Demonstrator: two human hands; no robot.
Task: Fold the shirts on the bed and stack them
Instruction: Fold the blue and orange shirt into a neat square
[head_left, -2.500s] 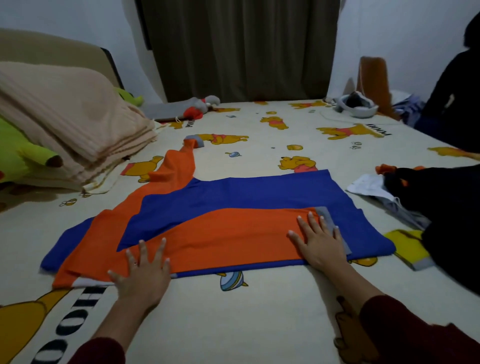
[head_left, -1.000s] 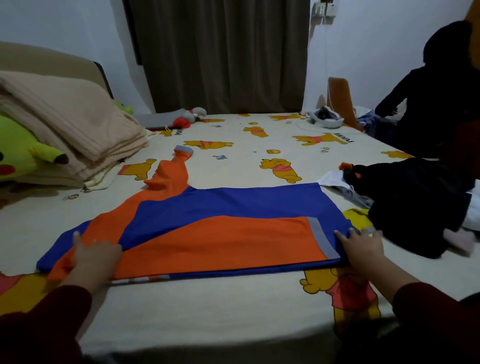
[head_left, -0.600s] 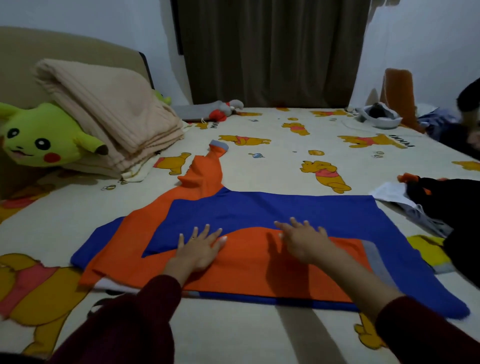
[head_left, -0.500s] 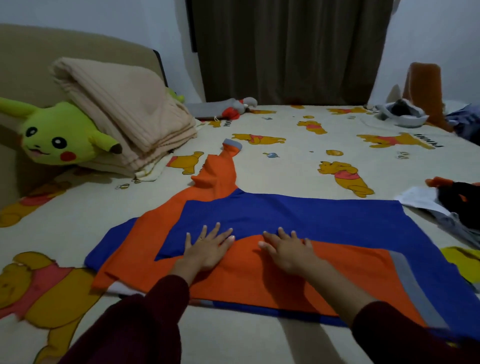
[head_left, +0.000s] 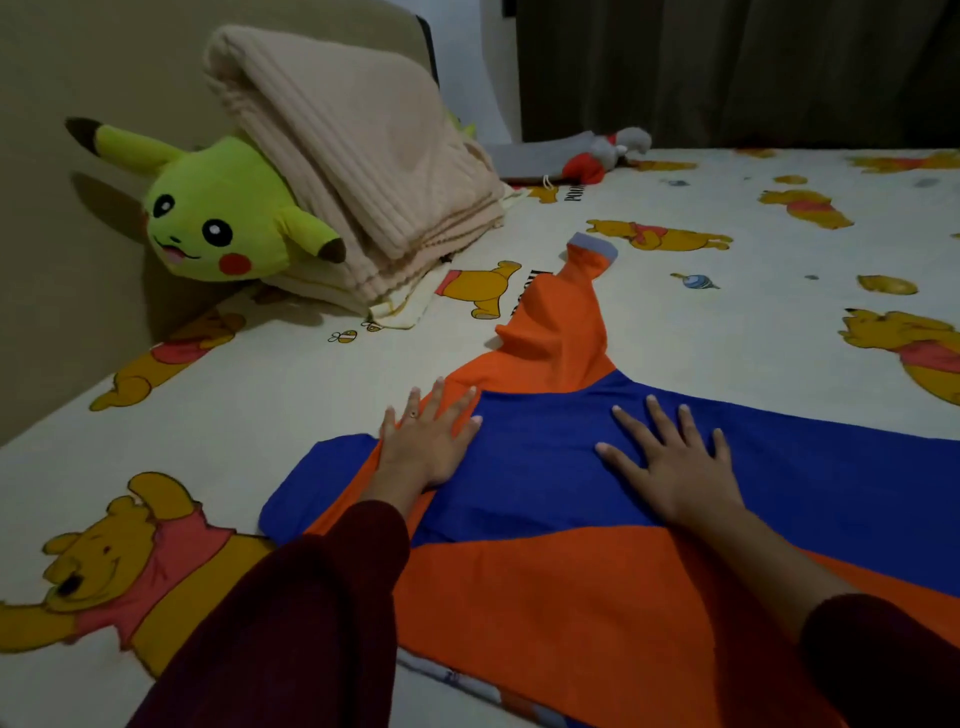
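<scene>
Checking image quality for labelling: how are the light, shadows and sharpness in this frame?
Head view: dim, soft light; the plush toy casts a shadow on the headboard; both hands and the shirt look fairly sharp; wide-angle bending at edges.

Bed sheet: partial print "POO" near the grey toy; further lettering beside the orange sleeve, unreadable.

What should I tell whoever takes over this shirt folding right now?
Left hand: flat, fingers spread, pressing the shirt at its orange shoulder.
Right hand: flat on the blue body panel.
Shirt: spread on the bed, near sleeve folded across the body, far sleeve lying out toward the headboard side.
Done: one sleeve in.
Left: fold the far sleeve, fold the body, stack it. No stack in view.
</scene>
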